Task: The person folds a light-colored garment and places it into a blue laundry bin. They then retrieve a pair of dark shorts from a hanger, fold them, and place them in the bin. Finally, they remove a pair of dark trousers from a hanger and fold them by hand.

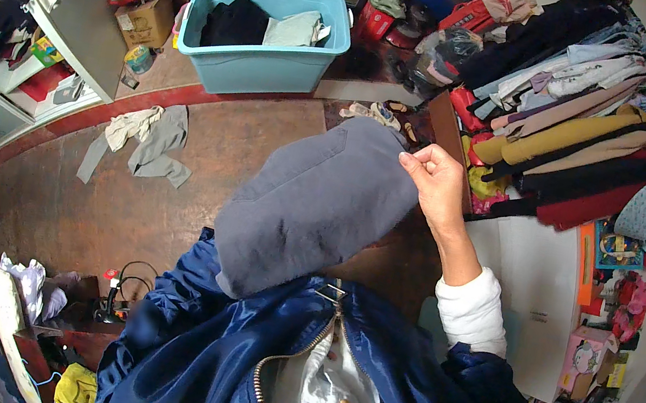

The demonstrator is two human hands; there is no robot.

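Observation:
A grey folded garment [317, 200] is held up before my chest. My right hand [432, 178] pinches its upper right edge between thumb and fingers. My left hand is hidden behind the garment; only the blue sleeve [182, 274] of that arm shows, reaching to the cloth's lower left. Beyond the garment, on a raised ledge, stands a light blue plastic tub [255, 68] with a black cloth [235, 23] and a pale folded cloth [293, 29] inside.
Grey and cream clothes [160, 142] lie on the brown floor [59, 208] at left. Clothes hang on a rack [591, 131] at right, above a white panel [531, 300]. Shoes [376, 113] lie beyond the garment. An open cabinet [84, 21] stands at upper left.

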